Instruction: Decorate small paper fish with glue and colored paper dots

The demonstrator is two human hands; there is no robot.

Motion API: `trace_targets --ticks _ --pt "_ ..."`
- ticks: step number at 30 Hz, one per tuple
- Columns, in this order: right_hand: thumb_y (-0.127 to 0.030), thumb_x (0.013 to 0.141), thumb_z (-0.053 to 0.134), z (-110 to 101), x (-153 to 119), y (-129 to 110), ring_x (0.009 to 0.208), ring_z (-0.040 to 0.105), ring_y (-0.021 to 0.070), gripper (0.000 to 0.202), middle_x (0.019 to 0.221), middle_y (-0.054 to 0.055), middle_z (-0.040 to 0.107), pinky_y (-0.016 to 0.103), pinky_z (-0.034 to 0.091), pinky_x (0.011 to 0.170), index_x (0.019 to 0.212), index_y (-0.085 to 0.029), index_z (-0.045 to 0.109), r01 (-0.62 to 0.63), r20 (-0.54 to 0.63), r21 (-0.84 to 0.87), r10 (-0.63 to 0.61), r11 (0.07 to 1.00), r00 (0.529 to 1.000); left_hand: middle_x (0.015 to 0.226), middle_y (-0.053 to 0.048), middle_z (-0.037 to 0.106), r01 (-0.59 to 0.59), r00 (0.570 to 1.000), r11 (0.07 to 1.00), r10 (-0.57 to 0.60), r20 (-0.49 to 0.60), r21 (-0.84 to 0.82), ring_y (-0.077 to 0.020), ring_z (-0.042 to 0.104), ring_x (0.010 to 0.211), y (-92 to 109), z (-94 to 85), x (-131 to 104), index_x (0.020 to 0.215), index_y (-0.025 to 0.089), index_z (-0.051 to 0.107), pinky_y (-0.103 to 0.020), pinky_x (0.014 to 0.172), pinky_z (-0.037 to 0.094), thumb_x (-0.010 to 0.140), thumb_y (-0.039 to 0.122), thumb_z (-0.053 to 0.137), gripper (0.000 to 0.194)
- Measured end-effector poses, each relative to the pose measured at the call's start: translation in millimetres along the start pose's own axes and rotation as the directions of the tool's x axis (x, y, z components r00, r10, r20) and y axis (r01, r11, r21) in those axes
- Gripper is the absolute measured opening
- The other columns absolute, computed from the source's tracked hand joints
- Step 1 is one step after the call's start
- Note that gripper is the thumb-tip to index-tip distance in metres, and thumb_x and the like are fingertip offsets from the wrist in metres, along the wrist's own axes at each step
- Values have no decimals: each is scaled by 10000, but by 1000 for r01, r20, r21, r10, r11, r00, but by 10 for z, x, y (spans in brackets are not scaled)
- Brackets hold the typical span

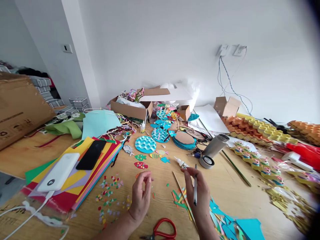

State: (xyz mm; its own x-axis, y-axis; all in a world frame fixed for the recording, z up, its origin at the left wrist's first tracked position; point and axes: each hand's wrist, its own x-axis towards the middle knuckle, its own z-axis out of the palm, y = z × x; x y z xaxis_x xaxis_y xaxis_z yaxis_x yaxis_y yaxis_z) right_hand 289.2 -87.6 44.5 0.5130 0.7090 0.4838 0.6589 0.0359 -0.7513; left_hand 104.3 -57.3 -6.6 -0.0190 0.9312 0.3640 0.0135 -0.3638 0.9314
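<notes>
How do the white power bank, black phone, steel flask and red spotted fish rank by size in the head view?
Largest to smallest, as they look in the head view:
1. White power bank, though nearness to the camera may enlarge it
2. Black phone and steel flask, too alike to rank
3. Red spotted fish

On the left, the person's left hand (140,197) is showing bare, with slim fingers (143,175), and the uncovered left forearm (122,224) is broadening from a narrower wrist. On the right, the right hand (203,196) is also showing bare, its right forearm (208,230) appearing uncovered toward the near edge.
</notes>
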Motion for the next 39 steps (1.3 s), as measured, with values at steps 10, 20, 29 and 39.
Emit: trace_targets --ticks 10,20,29,39 --pt "-322 925 517 146 -360 354 802 656 211 155 857 77 705 331 481 728 915 -189 595 217 -9 -29 -217 976 976 942 -67 665 91 975 980 -124 -184 -177 -180 615 846 380 -96 290 1075 179 591 -301 763 504 969 430 418 323" --pt "-247 921 513 67 -300 326 771 639 212 84 833 71 685 326 468 700 930 -200 582 356 -5 -123 -359 927 933 939 -73 666 -359 894 605 3 449 711 -247 556 994 376 -613 236 949 220 698 -433 930 439 940 265 471 232" --pt "-213 919 527 92 -352 382 752 643 182 73 865 59 650 288 483 670 946 -191 591 372 12 -91 -372 924 928 1248 -124 587 -372 882 377 -143 450 848 -337 403 1285 177 -492 63 1189 186 635 -534 1065 324 921 316 535 314" --pt "-236 924 507 136 -345 420 777 628 210 115 870 66 636 331 497 680 935 -210 618 324 53 -64 -321 944 946 1183 -131 608 -463 823 430 -115 556 775 -357 422 1267 141 -138 48 1168 198 656 -556 1056 339 904 344 565 315"
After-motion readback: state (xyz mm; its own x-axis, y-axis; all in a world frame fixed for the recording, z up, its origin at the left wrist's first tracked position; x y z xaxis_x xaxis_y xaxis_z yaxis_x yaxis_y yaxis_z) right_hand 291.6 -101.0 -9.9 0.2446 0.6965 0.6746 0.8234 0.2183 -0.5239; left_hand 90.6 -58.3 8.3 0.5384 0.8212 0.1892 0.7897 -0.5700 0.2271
